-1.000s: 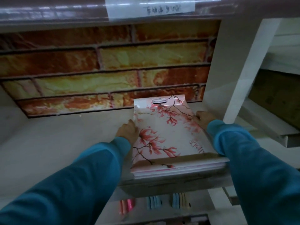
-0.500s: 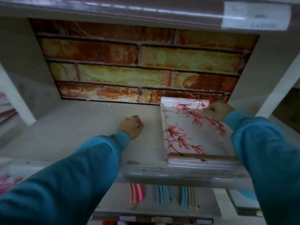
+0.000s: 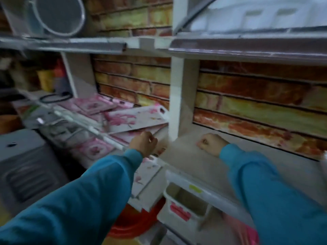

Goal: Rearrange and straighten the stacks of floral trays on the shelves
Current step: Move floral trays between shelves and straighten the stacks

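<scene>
Head view, close, angled down at shelves (image 3: 203, 165)

A upright post (image 3: 175, 96) divides the shelf into two bays. In the left bay, floral trays (image 3: 136, 119) lie in loose overlapping stacks, the topmost tilted against the post. The left hand (image 3: 144, 144) is before these trays; the right hand (image 3: 211, 143) rests on the right bay's shelf (image 3: 230, 167), in front of the brick-patterned back wall (image 3: 261, 105).
</scene>
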The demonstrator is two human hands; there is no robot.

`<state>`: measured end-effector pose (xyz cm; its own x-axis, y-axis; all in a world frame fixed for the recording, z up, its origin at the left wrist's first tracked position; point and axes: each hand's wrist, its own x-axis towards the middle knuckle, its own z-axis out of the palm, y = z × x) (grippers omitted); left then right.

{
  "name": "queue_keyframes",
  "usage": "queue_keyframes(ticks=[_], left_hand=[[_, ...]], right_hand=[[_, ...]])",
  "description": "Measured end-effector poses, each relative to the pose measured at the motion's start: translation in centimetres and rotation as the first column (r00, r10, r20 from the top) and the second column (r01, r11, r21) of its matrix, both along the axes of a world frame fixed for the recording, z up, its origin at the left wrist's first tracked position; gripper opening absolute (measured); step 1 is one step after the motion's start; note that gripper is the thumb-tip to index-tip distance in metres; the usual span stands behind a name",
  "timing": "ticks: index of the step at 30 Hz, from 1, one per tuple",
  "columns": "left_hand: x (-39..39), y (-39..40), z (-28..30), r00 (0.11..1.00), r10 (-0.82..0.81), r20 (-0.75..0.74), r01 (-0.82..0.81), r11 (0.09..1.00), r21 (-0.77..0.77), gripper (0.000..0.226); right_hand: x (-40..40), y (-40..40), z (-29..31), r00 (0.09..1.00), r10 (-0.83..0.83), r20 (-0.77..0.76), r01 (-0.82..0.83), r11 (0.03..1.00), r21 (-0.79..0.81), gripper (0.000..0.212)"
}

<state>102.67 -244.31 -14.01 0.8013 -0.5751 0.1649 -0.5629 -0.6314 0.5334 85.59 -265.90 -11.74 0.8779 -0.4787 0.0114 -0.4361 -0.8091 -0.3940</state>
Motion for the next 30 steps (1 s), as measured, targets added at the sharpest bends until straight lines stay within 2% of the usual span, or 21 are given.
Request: queue_keyframes(ticks=[6, 9, 11, 16, 18, 23, 28, 30], left_hand=[[9.0, 10.6, 0.8, 0.977, 0.211, 0.038, -0.21, 0.977, -0.042, 0.024], [12.4, 11.9, 1.1, 0.969, 0.244, 0.04, -0.241, 0.968, -0.063, 0.019], [14.9, 11.6, 1.3, 0.971, 0.236, 0.047, -0.232, 0.969, -0.08, 0.021], [22.6, 8.6, 2.1, 0.974, 0.161, 0.162, -0.168, 0.985, 0.032, 0.033], [26.0, 6.7, 2.5, 0.98, 0.123, 0.154, -0.14, 0.985, 0.103, 0.039], [34.3, 1.7, 3.3, 0.997, 0.044, 0.06, -0.058, 0.961, 0.27, 0.065], [41.0, -2.4, 2.6, 0.996, -0.041, 0.08, 0.005, 0.914, 0.405, 0.079], [43.3, -4.1, 2.1, 0.99, -0.111, 0.091, 0.055, 0.88, 0.471, 0.077]], right_hand=[[12.2, 7.4, -0.5, 0.995, 0.066, 0.068, -0.078, 0.98, 0.183, 0.031], [16.9, 9.1, -1.1, 0.997, 0.042, 0.063, -0.057, 0.967, 0.25, 0.033], [20.4, 9.3, -2.0, 0.998, -0.026, 0.063, 0.001, 0.927, 0.376, 0.033], [29.0, 8.2, -5.6, 0.977, -0.208, 0.053, 0.108, 0.69, 0.716, 0.048], [31.5, 7.6, -6.4, 0.966, -0.255, 0.045, 0.131, 0.629, 0.766, 0.044], [35.2, 6.2, -8.5, 0.916, -0.399, 0.028, 0.123, 0.348, 0.93, 0.027], [36.6, 5.0, -10.3, 0.837, -0.547, 0.006, 0.151, 0.241, 0.959, 0.025], [36.9, 4.5, -11.0, 0.805, -0.593, -0.017, 0.184, 0.222, 0.958, 0.031]])
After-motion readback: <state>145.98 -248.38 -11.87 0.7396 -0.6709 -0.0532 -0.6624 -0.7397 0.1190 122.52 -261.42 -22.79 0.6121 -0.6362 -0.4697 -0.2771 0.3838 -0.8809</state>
